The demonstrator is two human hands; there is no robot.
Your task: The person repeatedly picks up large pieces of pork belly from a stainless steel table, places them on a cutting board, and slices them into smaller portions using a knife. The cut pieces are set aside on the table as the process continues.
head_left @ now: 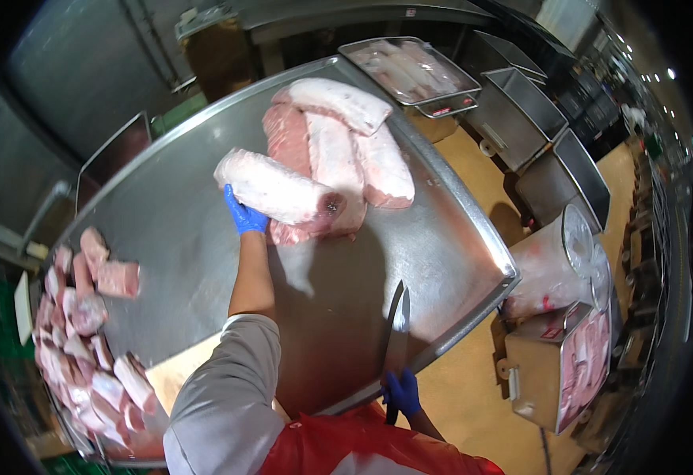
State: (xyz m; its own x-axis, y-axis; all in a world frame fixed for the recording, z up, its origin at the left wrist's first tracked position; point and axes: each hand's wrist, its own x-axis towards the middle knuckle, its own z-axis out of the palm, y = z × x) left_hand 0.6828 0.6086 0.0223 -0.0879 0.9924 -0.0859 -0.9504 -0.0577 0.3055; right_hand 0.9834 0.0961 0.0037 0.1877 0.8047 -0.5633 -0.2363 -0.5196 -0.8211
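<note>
My left hand point(245, 215), in a blue glove, reaches across the metal table and grips the near side of a pale, fat-covered pork loin point(271, 186). That loin lies slanted over the near end of several other large loins point(335, 154), which are stacked at the far middle; its dark red cut end points right. Some of my left fingers are hidden beneath it. By the table's near edge, my right hand point(403, 394), also blue-gloved, is closed round the dark handle of a long knife point(398, 332). The blade points away from me, above the tabletop.
The raised-rim metal table point(204, 206) carries a heap of cut pork pieces point(85, 340) at the left and a pale cutting board point(180, 368) beside my left sleeve. Beyond the right rim stand a tray of meat point(410, 70), metal bins point(521, 115) and a meat-filled tub point(556, 368).
</note>
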